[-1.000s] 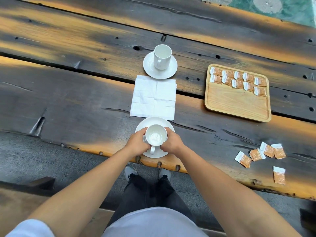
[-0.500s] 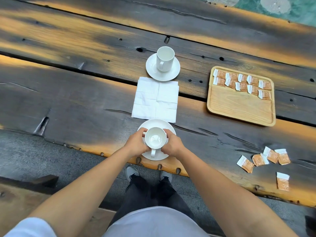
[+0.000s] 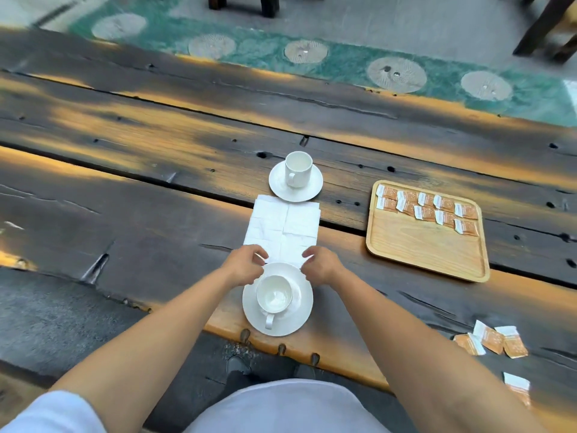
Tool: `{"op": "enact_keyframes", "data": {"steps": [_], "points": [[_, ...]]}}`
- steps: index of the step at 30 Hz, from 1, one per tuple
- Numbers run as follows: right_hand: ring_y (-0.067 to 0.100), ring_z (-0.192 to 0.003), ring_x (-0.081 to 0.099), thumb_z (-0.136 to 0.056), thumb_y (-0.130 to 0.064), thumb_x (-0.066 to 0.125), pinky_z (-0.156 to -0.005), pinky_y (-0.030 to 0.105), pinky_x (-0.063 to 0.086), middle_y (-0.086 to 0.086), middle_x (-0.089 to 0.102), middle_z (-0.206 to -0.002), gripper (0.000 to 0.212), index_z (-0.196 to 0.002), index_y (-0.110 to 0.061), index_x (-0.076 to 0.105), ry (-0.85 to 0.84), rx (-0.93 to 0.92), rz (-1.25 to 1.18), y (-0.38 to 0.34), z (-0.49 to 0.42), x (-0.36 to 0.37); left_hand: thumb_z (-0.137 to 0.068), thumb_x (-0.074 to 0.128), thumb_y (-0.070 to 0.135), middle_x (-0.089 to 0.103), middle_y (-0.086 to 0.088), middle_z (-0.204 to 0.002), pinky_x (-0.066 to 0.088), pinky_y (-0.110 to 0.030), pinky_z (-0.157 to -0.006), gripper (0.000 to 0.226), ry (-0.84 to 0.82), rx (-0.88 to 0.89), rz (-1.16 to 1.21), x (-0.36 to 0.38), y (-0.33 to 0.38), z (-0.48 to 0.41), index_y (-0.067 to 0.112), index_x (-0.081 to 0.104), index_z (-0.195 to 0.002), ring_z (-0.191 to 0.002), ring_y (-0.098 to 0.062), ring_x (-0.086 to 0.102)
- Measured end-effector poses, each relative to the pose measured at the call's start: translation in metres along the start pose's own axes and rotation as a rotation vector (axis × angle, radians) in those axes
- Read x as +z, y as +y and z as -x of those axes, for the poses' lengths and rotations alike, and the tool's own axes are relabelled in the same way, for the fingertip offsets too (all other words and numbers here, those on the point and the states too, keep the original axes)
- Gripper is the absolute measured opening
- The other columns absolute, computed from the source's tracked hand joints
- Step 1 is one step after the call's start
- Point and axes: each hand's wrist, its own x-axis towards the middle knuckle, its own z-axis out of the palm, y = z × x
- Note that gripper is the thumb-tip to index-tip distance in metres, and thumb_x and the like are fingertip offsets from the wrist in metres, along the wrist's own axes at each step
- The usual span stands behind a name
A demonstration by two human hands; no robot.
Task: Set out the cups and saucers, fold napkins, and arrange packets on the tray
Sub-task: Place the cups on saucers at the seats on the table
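Four loose packets [image 3: 491,339] lie on the desk [image 3: 125,232] at near right. The near cup [image 3: 274,296], empty, sits on the near saucer [image 3: 299,320] at the desk's edge, handle pointing at the person. Just beyond, the left hand [image 3: 245,265] and right hand [image 3: 321,265] curl their fingers loosely over the near edge of one napkin [image 3: 284,226]; whether they pinch it I cannot tell. Its long axis runs away to the far cup [image 3: 298,168], empty, on the far saucer [image 3: 312,190]. At right, one tray [image 3: 421,245] holds ten tray packets [image 3: 426,200] in two rows along its far side.
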Motion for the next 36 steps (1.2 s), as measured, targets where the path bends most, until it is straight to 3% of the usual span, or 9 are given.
{"op": "enact_keyframes", "data": {"steps": [5,8,13,16,21,26,29,32,36], "points": [[0.036,-0.082,0.071,-0.082,-0.007,0.054,-0.067,0.041,0.056,0.019,0.069,-0.093,0.035,-0.117,-0.009,0.056,-0.009,-0.041,0.032,-0.004,-0.006,-0.018,-0.084,0.055,0.005,0.067,-0.005,-0.099,0.058,-0.032,-0.062,0.021,0.019,0.043,0.033,0.011,0.02,-0.009,0.019,0.063,-0.099,-0.07,-0.017,0.063],[0.028,-0.066,0.062,-0.084,-0.008,0.053,-0.064,0.035,0.053,0.016,0.066,-0.08,0.034,-0.118,-0.009,0.056,-0.028,-0.015,0.048,0.0,-0.012,-0.023,-0.086,0.055,0.008,0.068,-0.005,-0.095,0.059,-0.036,-0.066,0.018,-0.012,0.05,0.033,0.019,0.025,-0.018,0.019,0.063,-0.097,-0.071,-0.018,0.064],[0.021,-0.062,0.066,-0.086,-0.01,0.053,-0.045,0.022,0.045,0.016,0.068,-0.097,0.035,-0.121,-0.008,0.056,-0.016,0.012,0.044,-0.013,-0.036,-0.035,-0.087,0.053,0.01,0.068,-0.005,-0.093,0.058,-0.034,-0.065,0.017,-0.037,0.039,0.064,0.012,0.035,-0.05,0.016,0.064,-0.099,-0.072,-0.019,0.065],[0.024,-0.079,0.073,-0.087,-0.011,0.054,-0.053,0.024,0.048,0.009,0.065,-0.1,0.035,-0.122,-0.01,0.057,0.014,0.022,0.032,-0.03,-0.059,-0.045,-0.089,0.052,0.009,0.067,-0.005,-0.093,0.059,-0.036,-0.069,0.018,-0.042,0.045,0.066,-0.003,0.042,-0.08,0.014,0.064,-0.101,-0.074,-0.02,0.065],[0.027,-0.081,0.072,-0.086,-0.008,0.051,-0.057,0.032,0.054,0.016,0.068,-0.106,0.04,-0.126,-0.009,0.053,0.041,0.069,-0.026,-0.058,-0.106,-0.057,-0.089,0.052,0.007,0.066,-0.004,-0.092,0.059,-0.033,-0.066,0.019,-0.039,0.048,0.093,-0.031,0.052,-0.135,0.013,0.063,-0.103,-0.073,-0.019,0.066],[0.03,-0.087,0.07,-0.085,-0.008,0.052,-0.076,0.041,0.058,0.005,0.065,-0.088,0.048,-0.133,-0.011,0.047,0.13,0.114,-0.101,-0.073,-0.156,-0.068,-0.09,0.052,0.009,0.065,-0.002,-0.096,0.059,-0.04,-0.073,0.018,-0.02,0.052,0.122,-0.05,0.054,-0.192,0.017,0.059,-0.106,-0.072,-0.02,0.067],[0.033,-0.101,0.067,-0.084,-0.011,0.056,-0.089,0.049,0.056,0.002,0.063,-0.096,0.054,-0.137,-0.009,0.046,0.179,0.097,-0.089,-0.078,-0.176,-0.074,-0.091,0.055,0.006,0.062,-0.003,-0.102,0.06,-0.045,-0.075,0.02,0.006,0.054,0.162,-0.057,0.055,-0.219,0.017,0.056,-0.107,-0.071,-0.024,0.065],[0.036,-0.112,0.062,-0.085,-0.013,0.061,-0.094,0.051,0.053,0.009,0.061,-0.121,0.06,-0.142,-0.013,0.041,0.204,0.099,-0.1,-0.083,-0.192,-0.08,-0.088,0.057,0.001,0.061,-0.008,-0.112,0.059,-0.047,-0.076,0.029,0.065,0.056,0.195,-0.061,0.059,-0.244,0.014,0.057,-0.115,-0.076,-0.029,0.065],[0.033,-0.108,0.062,-0.084,-0.014,0.065,-0.091,0.049,0.054,0.009,0.051,-0.141,0.074,-0.15,-0.021,0.031,0.233,0.071,-0.066,-0.092,-0.209,-0.088,-0.089,0.06,0.005,0.051,-0.003,-0.139,0.057,-0.044,-0.085,0.053,0.098,0.094,0.153,-0.066,0.07,-0.271,0.023,0.047,-0.137,-0.087,-0.027,0.068]]}}
